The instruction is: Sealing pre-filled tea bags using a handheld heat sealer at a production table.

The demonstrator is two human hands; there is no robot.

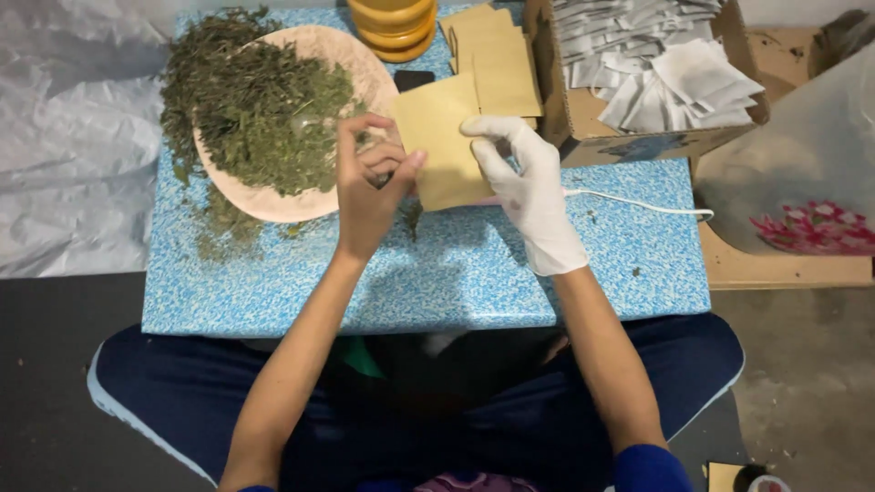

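1. The flat tan paper pouch [442, 146] sits upright between both hands, just above the blue speckled counter [456, 273].
2. The gloved right hand [529, 187] has its grip pinched shut on the pouch's right edge.
3. The bare left hand [369, 187] curls, fingertips pinching dried green herb at the pouch's left side, beside the pink plate [351, 50].

Your right hand [529, 187] wears a thin, smooth white glove that looks like latex, while your left hand [369, 182] is bare. Between them you pinch a matt tan paper pouch [442, 146], flat and uncoated. The dried green leaves [255, 109] look brittle and rough, heaped on a smooth pale pink plate [365, 68]. The low table [456, 264] has a glossy blue speckled covering. The box [638, 141] is raw brown cardboard, holding soft white paper sachets [684, 87].
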